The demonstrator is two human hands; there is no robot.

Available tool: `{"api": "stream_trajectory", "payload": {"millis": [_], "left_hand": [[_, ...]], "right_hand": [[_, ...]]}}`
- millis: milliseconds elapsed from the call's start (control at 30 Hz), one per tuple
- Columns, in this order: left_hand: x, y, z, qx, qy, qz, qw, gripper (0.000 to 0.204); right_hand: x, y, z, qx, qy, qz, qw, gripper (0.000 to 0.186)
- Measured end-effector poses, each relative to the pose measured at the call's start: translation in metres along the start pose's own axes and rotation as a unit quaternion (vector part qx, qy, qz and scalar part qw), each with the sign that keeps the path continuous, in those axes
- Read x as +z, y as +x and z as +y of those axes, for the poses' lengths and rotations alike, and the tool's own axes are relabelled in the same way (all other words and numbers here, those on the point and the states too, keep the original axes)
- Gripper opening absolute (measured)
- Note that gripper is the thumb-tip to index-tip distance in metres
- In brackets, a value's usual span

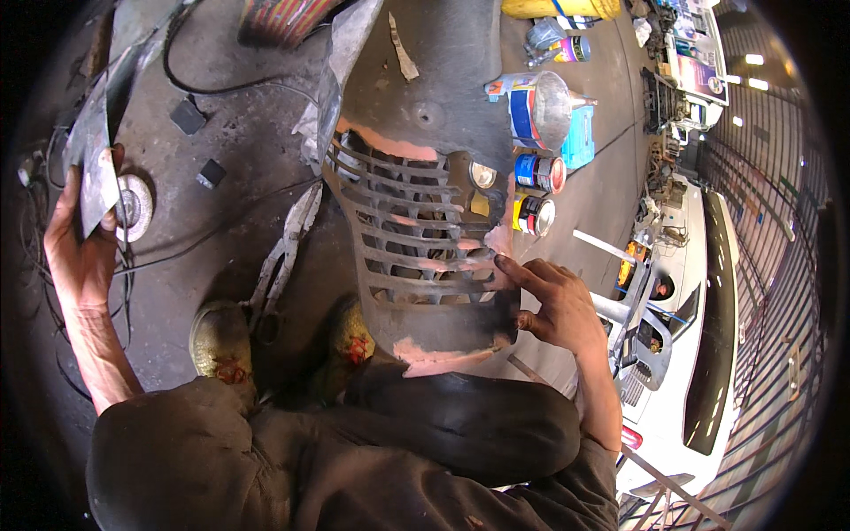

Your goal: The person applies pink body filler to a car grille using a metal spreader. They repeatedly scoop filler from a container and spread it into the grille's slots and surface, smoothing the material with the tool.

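My left hand (81, 257) grips a thin, grey flat sheet (96, 168) at the far left, above a round silvery disc (135, 210) on the floor. In front of me lies a large grey vehicle bumper (423, 75) with a slatted grille section (390, 217) and pink filler (443, 356) along several edges. My right hand (553, 301) holds the right edge of that grille section, fingers bent over it beside a filler patch.
Cables (212, 237), dark blocks (188, 116) and a pale strip (292, 234) lie left of the bumper. A funnel-like container (540, 111), paint cans (540, 174), a blue box (577, 139), a metal frame (633, 341) and white vehicles (664, 425) are at the right.
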State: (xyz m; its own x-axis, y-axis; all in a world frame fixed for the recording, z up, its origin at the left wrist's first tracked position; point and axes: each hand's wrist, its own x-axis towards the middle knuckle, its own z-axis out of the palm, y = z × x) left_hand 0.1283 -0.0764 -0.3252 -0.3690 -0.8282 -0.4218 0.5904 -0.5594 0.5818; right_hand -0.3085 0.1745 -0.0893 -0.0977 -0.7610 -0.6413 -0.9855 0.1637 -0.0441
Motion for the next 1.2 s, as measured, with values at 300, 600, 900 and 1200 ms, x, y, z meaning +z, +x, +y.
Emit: {"api": "stream_trajectory", "payload": {"millis": [300,600,900,1200], "left_hand": [[-0.005,0.013,-0.006,-0.046,0.011,-0.020,0.999,0.039],[-0.002,0.022,-0.017,-0.029,0.059,0.044,0.997,0.040],[-0.014,0.020,-0.023,0.008,0.105,0.079,0.991,0.044],[-0.011,0.021,-0.024,-0.008,0.095,0.086,0.992,0.039]], "right_hand": [[0.008,0.019,0.015,0.005,-0.045,-0.061,0.997,0.075],[0.011,0.030,0.024,0.017,0.068,-0.084,0.994,0.071],[-0.003,0.019,0.028,0.002,0.039,-0.081,0.996,0.072],[0.002,0.029,0.014,0.011,-0.012,-0.055,0.998,0.072]]}}
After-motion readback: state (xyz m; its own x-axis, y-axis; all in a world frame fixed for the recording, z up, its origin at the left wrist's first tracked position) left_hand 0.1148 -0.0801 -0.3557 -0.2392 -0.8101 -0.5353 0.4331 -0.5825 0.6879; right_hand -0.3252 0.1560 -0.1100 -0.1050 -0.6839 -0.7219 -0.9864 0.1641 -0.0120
